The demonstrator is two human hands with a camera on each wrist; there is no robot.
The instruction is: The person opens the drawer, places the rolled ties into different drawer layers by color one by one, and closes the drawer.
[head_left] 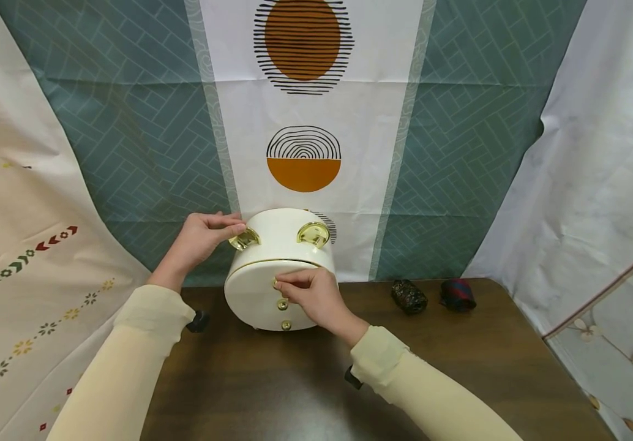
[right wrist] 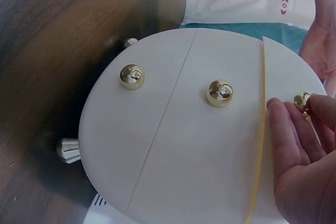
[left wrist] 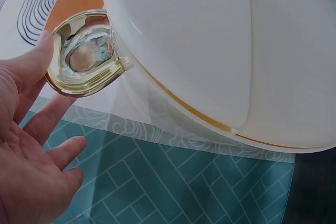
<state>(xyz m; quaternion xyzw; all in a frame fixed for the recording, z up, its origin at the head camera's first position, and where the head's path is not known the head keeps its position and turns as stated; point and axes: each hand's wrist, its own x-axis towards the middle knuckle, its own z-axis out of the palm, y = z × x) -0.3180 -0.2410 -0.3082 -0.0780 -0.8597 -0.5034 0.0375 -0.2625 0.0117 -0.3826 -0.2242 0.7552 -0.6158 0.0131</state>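
A round white box (head_left: 247, 297) with three gold knobs down its front stands on the table against the hanging cloth. Two gold ear-shaped pieces sit on top. My left hand (head_left: 198, 239) pinches the outer rim of the left gold ear (left wrist: 62, 80) between thumb and fingers; its other fingers spread loosely below. With thumb and fingertips, my right hand (head_left: 316, 297) pinches the top knob (right wrist: 301, 99). The top front panel (right wrist: 283, 66) is set off from the one below by a gold-edged step. The middle knob (right wrist: 219, 93) and bottom knob (right wrist: 132, 76) are untouched.
Two dark patterned rolled bundles, one speckled (head_left: 409, 297) and one red and blue (head_left: 458, 295), lie on the brown table (head_left: 272, 386) right of the box. A teal and white cloth (head_left: 305, 110) hangs close behind it. More cloths hang at both sides.
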